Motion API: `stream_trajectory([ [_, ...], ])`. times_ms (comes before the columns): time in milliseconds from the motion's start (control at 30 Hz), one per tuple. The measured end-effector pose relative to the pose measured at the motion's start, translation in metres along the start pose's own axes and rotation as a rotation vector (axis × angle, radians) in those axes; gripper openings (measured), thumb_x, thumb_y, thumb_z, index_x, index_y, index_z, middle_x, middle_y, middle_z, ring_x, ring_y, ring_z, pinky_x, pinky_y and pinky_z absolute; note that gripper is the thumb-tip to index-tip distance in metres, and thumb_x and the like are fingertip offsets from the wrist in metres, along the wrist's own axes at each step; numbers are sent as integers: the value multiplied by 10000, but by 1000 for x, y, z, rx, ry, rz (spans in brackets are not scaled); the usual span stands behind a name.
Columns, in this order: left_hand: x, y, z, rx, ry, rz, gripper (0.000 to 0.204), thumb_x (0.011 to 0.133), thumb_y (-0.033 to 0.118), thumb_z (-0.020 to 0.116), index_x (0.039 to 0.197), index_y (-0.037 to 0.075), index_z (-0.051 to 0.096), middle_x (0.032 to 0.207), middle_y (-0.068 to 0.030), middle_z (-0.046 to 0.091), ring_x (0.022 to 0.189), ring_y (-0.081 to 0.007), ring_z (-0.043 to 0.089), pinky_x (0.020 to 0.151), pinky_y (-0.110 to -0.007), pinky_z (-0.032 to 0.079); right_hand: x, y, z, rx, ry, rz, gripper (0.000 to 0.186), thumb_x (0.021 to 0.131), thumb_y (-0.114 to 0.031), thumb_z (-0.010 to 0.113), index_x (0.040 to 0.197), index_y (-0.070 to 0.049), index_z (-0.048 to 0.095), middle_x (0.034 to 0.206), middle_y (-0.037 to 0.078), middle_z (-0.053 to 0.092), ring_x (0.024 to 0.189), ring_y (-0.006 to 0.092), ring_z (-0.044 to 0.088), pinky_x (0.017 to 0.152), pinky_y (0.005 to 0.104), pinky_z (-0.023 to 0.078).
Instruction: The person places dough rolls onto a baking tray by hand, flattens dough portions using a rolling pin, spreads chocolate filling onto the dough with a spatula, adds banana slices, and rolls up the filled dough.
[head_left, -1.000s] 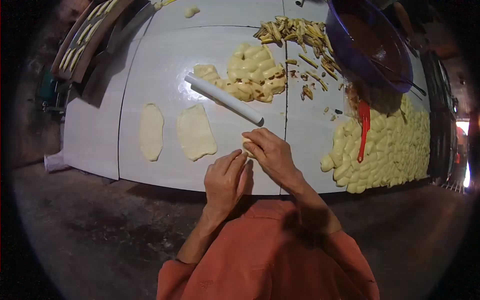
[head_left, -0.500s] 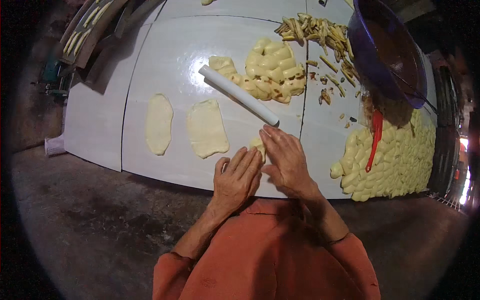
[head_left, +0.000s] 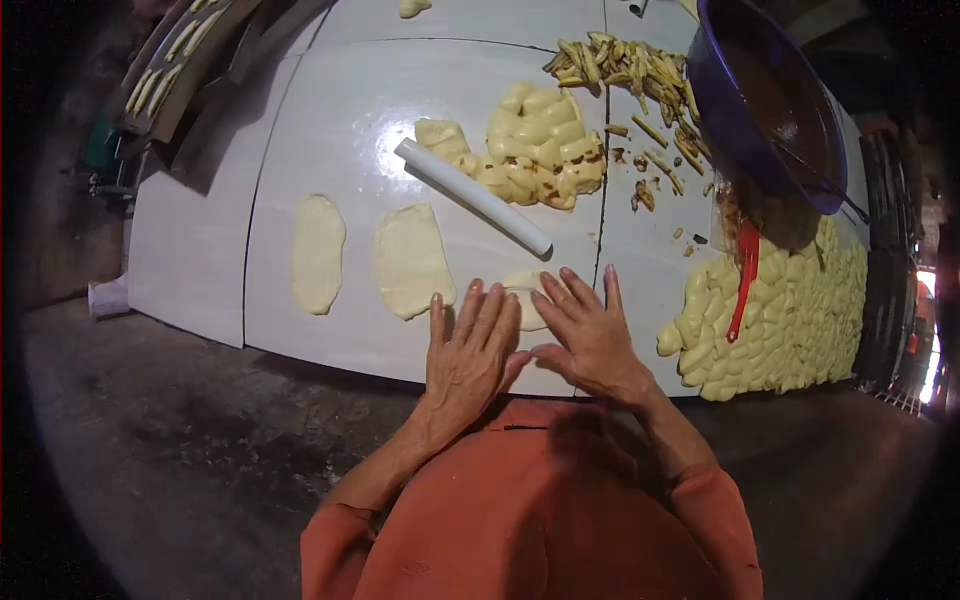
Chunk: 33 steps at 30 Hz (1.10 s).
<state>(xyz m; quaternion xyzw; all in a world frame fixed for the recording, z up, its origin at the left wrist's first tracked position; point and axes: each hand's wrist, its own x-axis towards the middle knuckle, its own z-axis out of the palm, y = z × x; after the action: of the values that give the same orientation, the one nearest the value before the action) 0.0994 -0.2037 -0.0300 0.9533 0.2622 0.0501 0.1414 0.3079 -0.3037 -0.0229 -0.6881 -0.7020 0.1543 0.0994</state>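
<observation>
Near the front edge of the white table, my left hand (head_left: pixel 470 340) lies flat with its fingers spread. Its fingertips reach the left side of a small pale piece of dough (head_left: pixel 528 303). My right hand (head_left: pixel 592 335), also spread open, has its fingers on that dough's right side. Both palms partly hide the dough. To the left lie a flattened dough sheet (head_left: pixel 412 265), close to my left fingertips, and a narrower oval one (head_left: pixel 318 255). Beyond my hands a white rolling pin (head_left: pixel 475 197) rests diagonally, its far side against a heap of yellowish dough (head_left: pixel 540 135).
At the right a broad mass of dough pieces (head_left: pixel 780 310) carries a red-handled tool (head_left: pixel 744 280). Behind it stands a purple basin (head_left: pixel 715 100) of brown contents, beside a pile of banana-like strips (head_left: pixel 635 70). Trays with pale strips (head_left: pixel 165 75) stand far left.
My hands have moved apart and their fingers have spread. More of the dough between them shows, now wider and flatter. The rolling pin stays where it lay.
</observation>
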Motion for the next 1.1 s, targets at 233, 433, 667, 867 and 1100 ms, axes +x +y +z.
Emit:
stream_trajectory([
  [233,1,9,1,-9,-42,6,825,941,552,668,1561,53,453,1644,-138,425,1542,-312,355,1209,-724,192,118,-3,-6,30,429,42,497,933,-246,718,1372,-51,594,1242,146,653,1099,320,626,954,472,461],
  [433,-19,-8,-19,-86,283,-92,763,914,447,767,1556,135,498,1632,-201,416,1525,-380,377,1195,-757,155,89,12,-39,44,395,47,422,941,-194,694,1333,-64,605,1173,100,691,1049,279,643,946,452,438],
  [667,1,0,1,-30,61,-148,696,987,401,660,1561,56,469,1639,-218,406,1549,-384,338,1225,-742,75,12,15,-19,-46,87,36,514,1004,-324,640,1475,-128,578,1523,114,558,1388,307,501,1155,583,302],
  [867,76,-14,-4,-6,105,-226,660,1027,396,596,1543,0,484,1603,-186,475,1522,-329,400,1203,-737,137,53,33,0,-238,230,390,617,1024,-404,608,1585,-177,484,1697,173,322,1588,422,207,1211,738,59],
  [1100,168,-65,5,47,321,-260,711,1072,418,502,1673,116,272,1738,-271,75,1602,-492,26,1168,-805,42,141,80,-31,-330,639,254,671,944,-460,715,1531,-185,543,1527,237,466,1434,431,409,1180,654,269],
])
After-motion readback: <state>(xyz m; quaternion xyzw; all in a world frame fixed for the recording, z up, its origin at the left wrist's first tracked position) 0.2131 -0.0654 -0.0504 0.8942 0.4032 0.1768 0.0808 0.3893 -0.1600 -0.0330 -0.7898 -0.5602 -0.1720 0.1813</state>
